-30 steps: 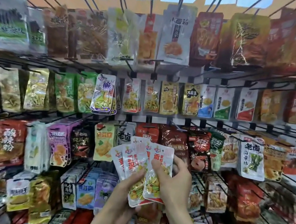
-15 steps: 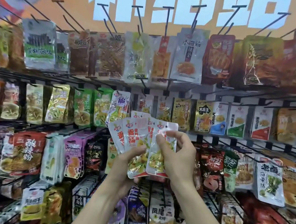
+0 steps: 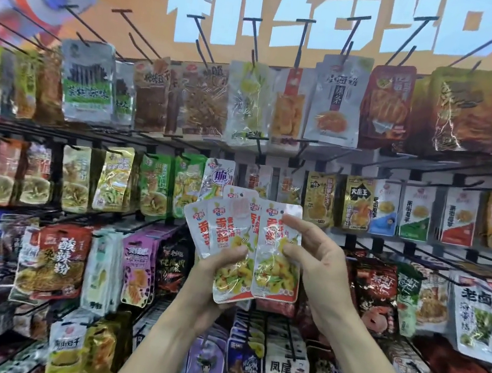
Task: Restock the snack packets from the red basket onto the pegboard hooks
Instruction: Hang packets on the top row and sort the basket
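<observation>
**Fanning the packets, none hung from this bunch yet**

Holding up a fan of white-and-red snack packets (image 3: pixel 232 235) in front of the pegboard wall (image 3: pixel 278 156), the person is mid-restock, and by my read this handful has yet to go on a peg. Left of the fan, the racks look well stocked: green pouches (image 3: pixel 155 185) hang just left of it and a red noodle pack (image 3: pixel 60 254) sits lower left. The left hand (image 3: pixel 211 280) grips the fan from below, thumb curled over the front, fingers hidden behind. The front packet (image 3: pixel 278 248) sits at the fan's right edge, and the right hand (image 3: pixel 318 267) pinches it, thumb on its face and forefinger near its top, seemingly peeling it off. Right of the fan, yellow pouches (image 3: pixel 321 199) and a white seaweed pack (image 3: pixel 482 317) fill their hooks. Above the fan, bare black hooks (image 3: pixel 254 37) jut out from the orange board. The red basket is out of view, so what's left in it I can't say.
</observation>
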A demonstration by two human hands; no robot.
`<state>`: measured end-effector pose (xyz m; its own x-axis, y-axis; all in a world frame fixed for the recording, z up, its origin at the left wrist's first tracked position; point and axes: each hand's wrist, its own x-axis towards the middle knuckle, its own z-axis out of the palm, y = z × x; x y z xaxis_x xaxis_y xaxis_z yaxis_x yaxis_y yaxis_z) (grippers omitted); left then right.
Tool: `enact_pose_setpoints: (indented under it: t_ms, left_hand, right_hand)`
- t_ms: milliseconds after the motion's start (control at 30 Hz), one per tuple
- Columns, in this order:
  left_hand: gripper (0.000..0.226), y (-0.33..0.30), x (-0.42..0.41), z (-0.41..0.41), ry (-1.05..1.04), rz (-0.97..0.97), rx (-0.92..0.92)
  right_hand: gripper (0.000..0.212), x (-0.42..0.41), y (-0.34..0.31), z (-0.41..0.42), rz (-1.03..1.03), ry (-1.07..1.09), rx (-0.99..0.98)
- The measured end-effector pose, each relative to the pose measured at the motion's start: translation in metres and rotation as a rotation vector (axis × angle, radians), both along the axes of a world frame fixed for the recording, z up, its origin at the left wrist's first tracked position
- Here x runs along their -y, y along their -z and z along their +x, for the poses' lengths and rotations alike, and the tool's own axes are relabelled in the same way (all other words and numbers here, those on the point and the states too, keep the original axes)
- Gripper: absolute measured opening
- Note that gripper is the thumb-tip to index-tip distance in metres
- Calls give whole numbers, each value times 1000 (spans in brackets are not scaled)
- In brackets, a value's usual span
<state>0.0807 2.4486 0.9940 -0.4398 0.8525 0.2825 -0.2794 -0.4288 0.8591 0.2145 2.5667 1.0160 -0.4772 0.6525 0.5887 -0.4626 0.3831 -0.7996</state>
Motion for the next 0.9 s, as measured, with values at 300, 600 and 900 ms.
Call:
enact_pose_setpoints:
  t_ms: [300, 600, 900]
  left_hand:
    - [57, -3, 18, -28, -91, -28, 47]
    - [47, -21, 36, -43, -124, 2, -2]
    - [45, -24, 35, -50, -124, -4, -13]
  right_hand:
    - [24, -1, -37, -43, 67, 176, -44]
    - [33, -20, -92, -98, 189, 332, 2]
    - [50, -10, -100, -101, 215, 372, 50]
